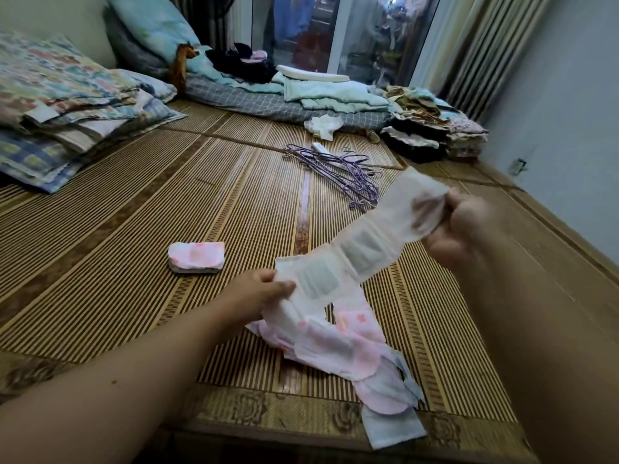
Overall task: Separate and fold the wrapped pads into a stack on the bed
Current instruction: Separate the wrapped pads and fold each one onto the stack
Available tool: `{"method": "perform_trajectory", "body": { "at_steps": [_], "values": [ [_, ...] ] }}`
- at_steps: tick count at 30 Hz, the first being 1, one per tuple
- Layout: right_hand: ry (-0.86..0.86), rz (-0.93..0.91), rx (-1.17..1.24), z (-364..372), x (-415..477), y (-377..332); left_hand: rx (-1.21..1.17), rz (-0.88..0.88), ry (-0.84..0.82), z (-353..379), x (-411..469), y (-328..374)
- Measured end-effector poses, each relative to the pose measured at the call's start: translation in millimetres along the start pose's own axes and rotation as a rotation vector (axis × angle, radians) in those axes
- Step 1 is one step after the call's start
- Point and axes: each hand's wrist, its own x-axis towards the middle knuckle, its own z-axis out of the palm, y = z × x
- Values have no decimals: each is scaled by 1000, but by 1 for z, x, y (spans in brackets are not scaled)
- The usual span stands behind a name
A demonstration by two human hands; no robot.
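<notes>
Bed (134, 202): folded stack (197, 257) lay apart from loose pads (338, 349).
Grip: your left hand (258, 293), right hand (459, 226) pinched 1 strip (365, 249) taut for separating.

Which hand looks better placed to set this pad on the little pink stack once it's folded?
Probably the left hand: it grips the near end of the stretched pad, closest to the folded stack. The right hand grips the other end, raised and farther away.

folded stack (197, 256) on bed mat (134, 229), hangers (338, 169) behind, pillows (67, 105) left
</notes>
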Motion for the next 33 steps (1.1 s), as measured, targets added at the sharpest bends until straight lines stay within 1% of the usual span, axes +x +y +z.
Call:
{"method": "perform_trajectory", "body": {
  "at_steps": [3,5,7,9,14,17,19,21,23,25,28,31,33],
  "values": [
    [143,96,-43,-35,4,26,-12,-98,39,-23,-2,0],
    [226,182,-39,-55,8,47,52,-175,77,-33,-1,-1],
    [299,224,-52,-73,13,67,114,-232,99,-38,0,-2],
    [365,249,-93,-89,16,85,124,-268,100,-40,3,-5],
    [457,241,-209,-118,19,112,143,-305,95,-39,7,-15],
    [478,235,-228,-125,26,116,219,-284,128,-38,9,-17],
    [506,219,-357,-125,30,115,271,-268,152,-37,9,-16],
    [525,171,-564,-125,32,113,354,-245,189,-37,7,-13],
    [495,92,-711,-122,31,113,378,-215,209,-37,5,-9],
    [417,-22,-790,-114,24,114,334,-186,213,-38,3,-6],
    [220,-177,-970,-98,9,119,319,-151,231,-38,1,-1],
    [-2,-229,-1126,-84,-2,132,367,-142,238,-36,-2,0],
    [-96,-269,-1297,-78,-6,141,411,-146,235,-35,-5,0]
  ]
}}
